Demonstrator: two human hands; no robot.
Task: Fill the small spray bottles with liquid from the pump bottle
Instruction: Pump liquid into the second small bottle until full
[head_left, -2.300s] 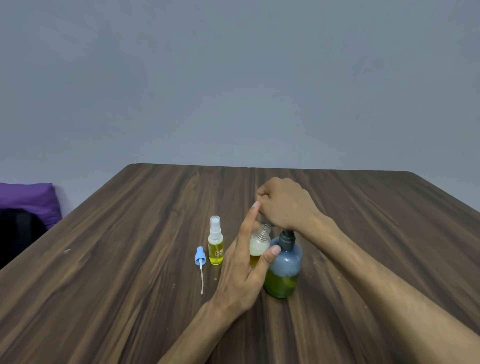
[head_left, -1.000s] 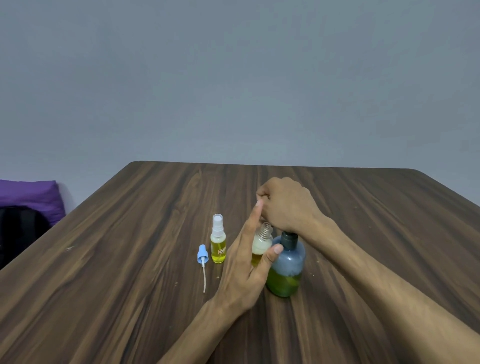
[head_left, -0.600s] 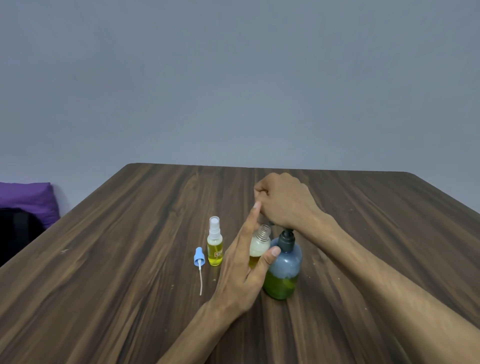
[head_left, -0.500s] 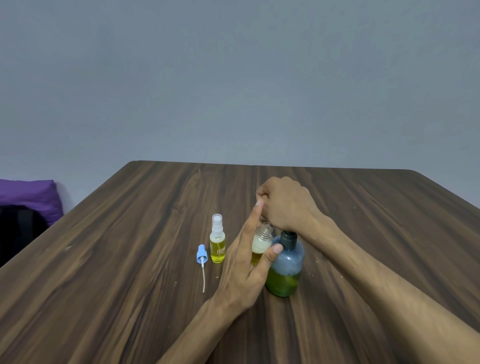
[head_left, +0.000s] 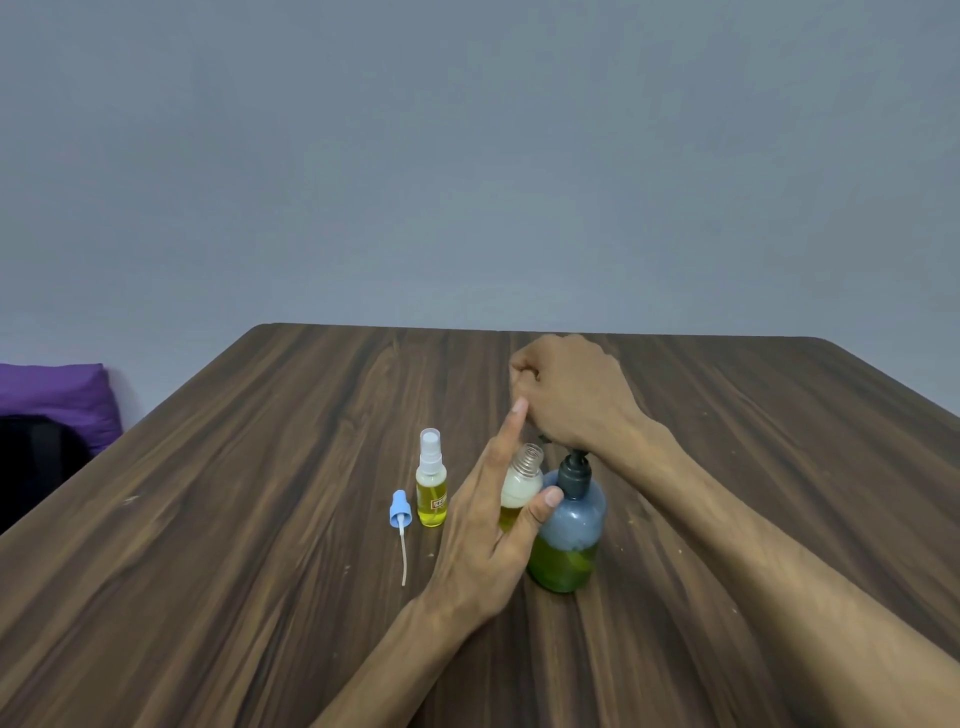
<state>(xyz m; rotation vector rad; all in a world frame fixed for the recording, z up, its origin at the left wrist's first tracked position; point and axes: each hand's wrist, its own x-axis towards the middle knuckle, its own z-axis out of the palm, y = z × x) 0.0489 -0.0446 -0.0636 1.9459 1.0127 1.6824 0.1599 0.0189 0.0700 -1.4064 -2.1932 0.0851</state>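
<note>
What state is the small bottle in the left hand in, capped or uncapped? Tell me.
Uncapped. The small bottle shows its bare threaded neck, and a blue spray head lies on the table. The left hand holds it.

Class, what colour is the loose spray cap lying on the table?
Light blue, with a white dip tube; the spray cap shows best in the head view.

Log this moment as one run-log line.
step: filling | left hand holds open spray bottle by pump bottle | right hand on pump head | capped spray bottle, blue sprayer top on table
</note>
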